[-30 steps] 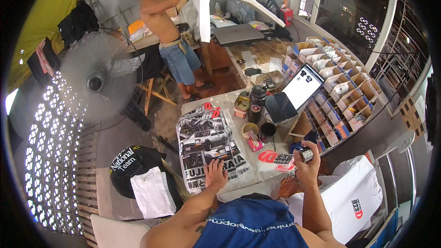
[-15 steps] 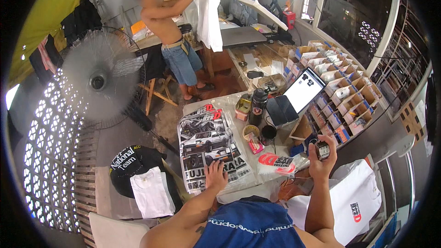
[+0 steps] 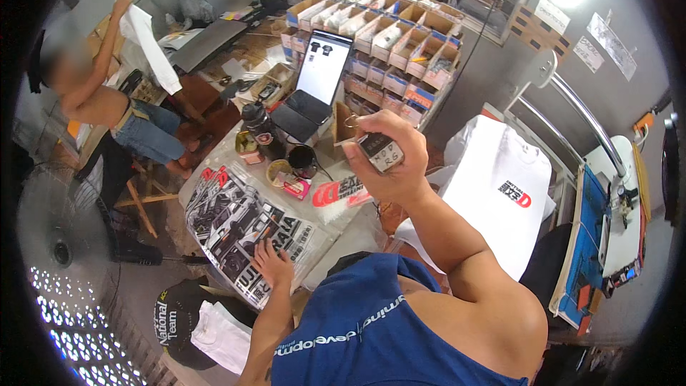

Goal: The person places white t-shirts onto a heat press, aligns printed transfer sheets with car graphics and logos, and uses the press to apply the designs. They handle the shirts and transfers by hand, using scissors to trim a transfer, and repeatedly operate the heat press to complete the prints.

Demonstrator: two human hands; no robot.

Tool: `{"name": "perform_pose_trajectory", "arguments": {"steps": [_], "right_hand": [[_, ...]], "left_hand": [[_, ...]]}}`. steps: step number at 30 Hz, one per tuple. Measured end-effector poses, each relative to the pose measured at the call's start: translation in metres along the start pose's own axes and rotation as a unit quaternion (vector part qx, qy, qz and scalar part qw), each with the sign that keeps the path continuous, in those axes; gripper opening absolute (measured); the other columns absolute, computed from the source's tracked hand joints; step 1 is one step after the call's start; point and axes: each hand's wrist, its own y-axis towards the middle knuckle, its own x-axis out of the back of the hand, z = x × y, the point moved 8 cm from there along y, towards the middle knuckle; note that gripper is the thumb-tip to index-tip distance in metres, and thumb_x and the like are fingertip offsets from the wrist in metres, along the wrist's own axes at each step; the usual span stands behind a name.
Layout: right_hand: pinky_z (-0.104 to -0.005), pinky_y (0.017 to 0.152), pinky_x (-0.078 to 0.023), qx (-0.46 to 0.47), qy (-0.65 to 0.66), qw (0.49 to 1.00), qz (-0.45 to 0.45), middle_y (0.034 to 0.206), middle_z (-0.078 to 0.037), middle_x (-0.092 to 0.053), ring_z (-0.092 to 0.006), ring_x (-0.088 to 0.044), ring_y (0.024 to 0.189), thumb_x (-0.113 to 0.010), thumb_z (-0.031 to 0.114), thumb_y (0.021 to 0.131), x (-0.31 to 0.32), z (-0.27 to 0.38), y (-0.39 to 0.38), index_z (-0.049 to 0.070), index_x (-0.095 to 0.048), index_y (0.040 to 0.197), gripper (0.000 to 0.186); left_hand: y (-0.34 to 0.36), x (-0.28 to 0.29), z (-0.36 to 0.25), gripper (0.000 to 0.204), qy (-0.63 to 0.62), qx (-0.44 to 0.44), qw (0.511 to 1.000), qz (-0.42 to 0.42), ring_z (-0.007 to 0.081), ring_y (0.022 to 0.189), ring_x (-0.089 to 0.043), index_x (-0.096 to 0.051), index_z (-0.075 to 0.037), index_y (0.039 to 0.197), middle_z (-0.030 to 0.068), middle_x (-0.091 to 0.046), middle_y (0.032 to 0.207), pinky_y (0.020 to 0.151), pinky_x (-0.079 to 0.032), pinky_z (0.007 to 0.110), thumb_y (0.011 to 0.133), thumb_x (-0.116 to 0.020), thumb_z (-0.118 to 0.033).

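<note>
My right hand is raised in front of me, closed around a small dark rectangular device with a light face. My left hand lies flat, fingers spread, on a large printed sheet of black-and-white graphics on the work table. Just right of that sheet lies a clear film with red and black lettering. A white T-shirt with a small red and black print is spread on a press board to my right.
An open laptop, a dark bottle, a black cup and small tubs stand at the table's far end. Shelves of cardboard bins lie beyond. Another person holds up a white shirt at left. A fan stands lower left.
My right hand rose from the table's right side with the small device and now holds it up closer to me. The view swung to the right. My left hand stayed on the sheet.
</note>
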Motion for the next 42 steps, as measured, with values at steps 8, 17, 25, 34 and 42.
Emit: {"name": "perform_pose_trajectory", "arguments": {"steps": [8, 17, 25, 34, 42], "right_hand": [[-0.0297, 0.065, -0.053, 0.006, 0.019, 1.000, -0.013, 0.093, -0.016, -0.069, -0.0182, -0.067, 0.074, -0.081, -0.005, 0.081, 0.009, 0.004, -0.003, -0.001, -0.057, 0.117, 0.043], [-0.0305, 0.061, -0.055, 0.030, 0.033, 0.998, -0.035, 0.086, -0.014, -0.070, -0.0230, -0.070, 0.070, -0.084, -0.007, 0.073, 0.016, 0.003, -0.003, -0.002, -0.063, 0.111, 0.044], [-0.0313, 0.060, -0.056, 0.038, 0.027, 0.999, -0.014, 0.084, -0.014, -0.070, -0.0234, -0.069, 0.067, -0.084, -0.006, 0.071, 0.013, 0.004, -0.001, -0.001, -0.063, 0.113, 0.048], [-0.0311, 0.060, -0.055, 0.036, 0.029, 0.999, -0.004, 0.085, -0.014, -0.070, -0.0242, -0.069, 0.068, -0.084, -0.006, 0.071, 0.013, 0.002, 0.002, -0.001, -0.063, 0.112, 0.046], [-0.0314, 0.061, -0.056, 0.032, 0.034, 0.999, -0.009, 0.084, -0.014, -0.070, -0.0245, -0.069, 0.068, -0.084, -0.007, 0.070, 0.013, 0.002, 0.003, -0.001, -0.064, 0.110, 0.044]], "left_hand": [[0.002, 0.001, -0.002, 0.058, 0.007, -0.002, 1.000, 0.021, 0.0330, 0.149, -0.035, -0.050, -0.011, 0.147, 0.0122, -0.046, 0.153, 0.125, -0.020, 0.060, 0.094, -0.065, -0.030], [0.003, 0.000, -0.001, 0.060, 0.002, 0.000, 1.000, 0.019, 0.0330, 0.149, -0.035, -0.049, -0.011, 0.148, 0.0122, -0.045, 0.154, 0.126, -0.019, 0.059, 0.094, -0.064, -0.031], [0.003, 0.001, -0.002, 0.061, 0.006, 0.006, 0.999, 0.033, 0.0325, 0.150, -0.034, -0.048, -0.011, 0.150, 0.0123, -0.044, 0.154, 0.126, -0.018, 0.060, 0.095, -0.063, -0.031], [0.003, -0.001, -0.001, 0.058, 0.017, 0.007, 0.999, 0.046, 0.0318, 0.151, -0.032, -0.047, -0.012, 0.150, 0.0118, -0.042, 0.156, 0.126, -0.019, 0.059, 0.097, -0.061, -0.032], [0.003, -0.001, -0.001, 0.060, -0.001, 0.007, 1.000, 0.029, 0.0328, 0.149, -0.035, -0.049, -0.012, 0.149, 0.0123, -0.045, 0.153, 0.126, -0.018, 0.061, 0.094, -0.065, -0.030]]}}
